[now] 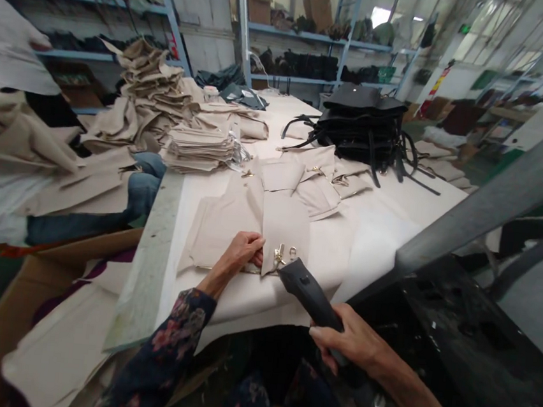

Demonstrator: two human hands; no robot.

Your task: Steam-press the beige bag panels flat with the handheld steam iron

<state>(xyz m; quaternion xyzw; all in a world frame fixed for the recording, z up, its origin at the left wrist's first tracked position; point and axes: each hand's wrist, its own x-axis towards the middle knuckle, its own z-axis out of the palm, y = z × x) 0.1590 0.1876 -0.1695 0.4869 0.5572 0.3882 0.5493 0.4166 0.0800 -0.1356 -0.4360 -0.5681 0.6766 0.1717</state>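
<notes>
Beige panel (pixel 219 243) lies flat on the near end of a white-covered work table (pixel 386 205), with a second flap folded up beside it and small gold metal buckles (pixel 280 254) at its near edge. The person's left hand (pixel 242 252) rests on the fold with its fingers together; whether they pinch the material cannot be told. The right hand (pixel 347 339) is closed firmly around the grip of a black handheld tool (pixel 308 295), whose nose sits just beside the buckles, over the panel. A dark floral sleeve (pixel 162 340) covers the left forearm. Farther along the table, more beige pieces (pixel 314 185) with buckles overlap. Left of them stands a squared stack of beige pieces (pixel 200 150), with a tall heap of beige pieces (pixel 151 83) behind it. Black bags with straps (pixel 360 126) are piled on the far right of the table. Off the table's left edge are another person's jeans (pixel 143 185), and nearer, a cardboard box (pixel 37 290) holding beige sheets. Metal shelves (pixel 307 34) with dark goods line the far wall.
</notes>
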